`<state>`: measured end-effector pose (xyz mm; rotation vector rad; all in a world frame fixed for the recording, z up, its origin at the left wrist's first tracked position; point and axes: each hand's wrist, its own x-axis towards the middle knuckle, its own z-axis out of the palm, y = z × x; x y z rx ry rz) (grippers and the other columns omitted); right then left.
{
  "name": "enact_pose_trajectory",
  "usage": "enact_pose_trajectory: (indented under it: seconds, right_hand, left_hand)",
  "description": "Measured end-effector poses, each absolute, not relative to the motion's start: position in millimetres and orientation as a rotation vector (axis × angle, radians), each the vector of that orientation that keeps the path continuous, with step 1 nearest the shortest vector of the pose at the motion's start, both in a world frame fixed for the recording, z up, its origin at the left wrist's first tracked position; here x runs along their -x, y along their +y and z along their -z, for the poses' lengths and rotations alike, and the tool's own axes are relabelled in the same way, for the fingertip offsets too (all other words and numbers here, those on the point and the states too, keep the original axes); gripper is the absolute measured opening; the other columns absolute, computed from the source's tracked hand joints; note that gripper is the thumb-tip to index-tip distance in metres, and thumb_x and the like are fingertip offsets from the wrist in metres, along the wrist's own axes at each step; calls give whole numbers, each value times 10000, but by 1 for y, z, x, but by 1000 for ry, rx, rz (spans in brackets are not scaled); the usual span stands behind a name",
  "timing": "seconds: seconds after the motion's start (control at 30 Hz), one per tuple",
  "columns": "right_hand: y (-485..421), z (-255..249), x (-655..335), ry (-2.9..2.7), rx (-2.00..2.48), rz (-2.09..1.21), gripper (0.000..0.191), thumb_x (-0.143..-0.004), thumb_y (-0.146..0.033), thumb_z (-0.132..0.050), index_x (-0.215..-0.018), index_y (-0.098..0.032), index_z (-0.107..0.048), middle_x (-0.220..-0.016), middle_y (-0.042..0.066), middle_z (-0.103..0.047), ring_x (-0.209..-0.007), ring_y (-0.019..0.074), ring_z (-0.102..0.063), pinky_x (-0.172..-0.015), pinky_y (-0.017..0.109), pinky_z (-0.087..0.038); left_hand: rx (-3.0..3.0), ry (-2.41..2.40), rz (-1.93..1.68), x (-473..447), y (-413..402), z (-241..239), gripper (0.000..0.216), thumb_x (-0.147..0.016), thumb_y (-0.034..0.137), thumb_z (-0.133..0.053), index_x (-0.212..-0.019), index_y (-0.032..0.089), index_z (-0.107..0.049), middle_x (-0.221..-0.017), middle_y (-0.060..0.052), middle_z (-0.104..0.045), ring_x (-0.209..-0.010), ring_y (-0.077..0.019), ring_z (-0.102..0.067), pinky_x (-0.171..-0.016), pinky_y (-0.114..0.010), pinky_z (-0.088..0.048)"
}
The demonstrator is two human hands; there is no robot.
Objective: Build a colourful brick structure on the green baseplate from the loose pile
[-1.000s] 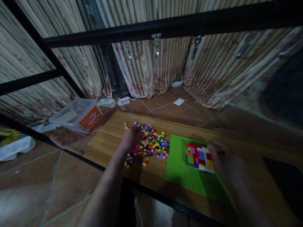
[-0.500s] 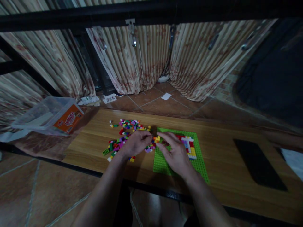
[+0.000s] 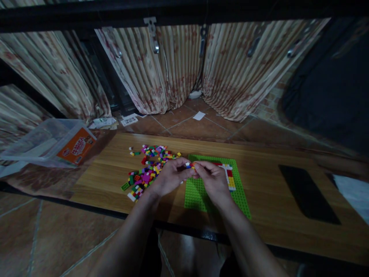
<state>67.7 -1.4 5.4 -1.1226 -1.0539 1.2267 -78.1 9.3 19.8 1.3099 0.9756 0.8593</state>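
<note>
My left hand (image 3: 168, 177) and my right hand (image 3: 212, 179) meet above the left edge of a green baseplate (image 3: 198, 194). Both pinch a small cluster of coloured bricks (image 3: 189, 165) between their fingertips. A patch of bricks in several colours (image 3: 230, 177) is fixed on the baseplate, partly hidden behind my right hand. A loose pile of small coloured bricks (image 3: 147, 167) lies on the wooden table (image 3: 259, 196) just left of my left hand.
A clear plastic box with an orange label (image 3: 54, 144) sits off the table's left end. A black flat rectangle (image 3: 307, 194) lies on the table's right part. Striped curtains (image 3: 173, 65) hang behind, and papers lie on the tiled floor.
My left hand left the brick pile and my right hand left the brick patch; both came together over the baseplate's left edge and now pinch bricks. The camera tilted down and left.
</note>
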Motion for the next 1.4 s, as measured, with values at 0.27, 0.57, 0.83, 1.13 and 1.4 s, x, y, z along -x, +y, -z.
enact_pose_trajectory:
  seconds: [0.27,0.57,0.83,1.13,1.4]
  right_hand:
    - [-2,-1,-62,-911,1048,-1364,245,-648,-400,-784,-759,-187,-741,-583,-10,-669,-514,116,-584,-536,265,-500]
    - [-5,3,-53,-851,1074,-1414,296,-615,-443,-792,-745,-183,-731,-598,-4,-674,-527,128,-601,-541,279,-524]
    - [1,19,-35,-1436,1325,-926,224,-820,-314,-585,-930,-192,-738,-899,79,-738,-794,217,-686,-759,365,-536]
    - [4,13,-31,-1518,1277,-893,277,-859,-323,-539,-1045,-209,-710,-1008,76,-721,-867,202,-674,-798,344,-525]
    - [5,6,-28,-1122,1088,-1255,288,-729,-415,-701,-919,-200,-729,-715,2,-706,-608,145,-631,-551,251,-499]
  left_hand:
    - [-1280,988,-838,85,8,-25,354,-692,425,-750,-781,122,-590,-659,3,-606,-560,-81,-507,-528,-205,-362]
    - [-1307,983,-792,100,10,-24,311,-714,387,-739,-785,117,-601,-661,-1,-592,-588,-96,-521,-564,-222,-402]
    - [-1408,1140,-834,130,21,-16,290,-676,353,-771,-784,117,-640,-704,-7,-623,-642,-102,-533,-589,-213,-412]
    - [-1416,1093,-873,131,22,-13,286,-693,312,-767,-878,127,-652,-822,-33,-682,-741,-128,-604,-675,-235,-465]
    - [-1243,989,-920,119,17,-18,363,-628,300,-827,-847,124,-597,-782,-29,-684,-701,-123,-635,-702,-260,-508]
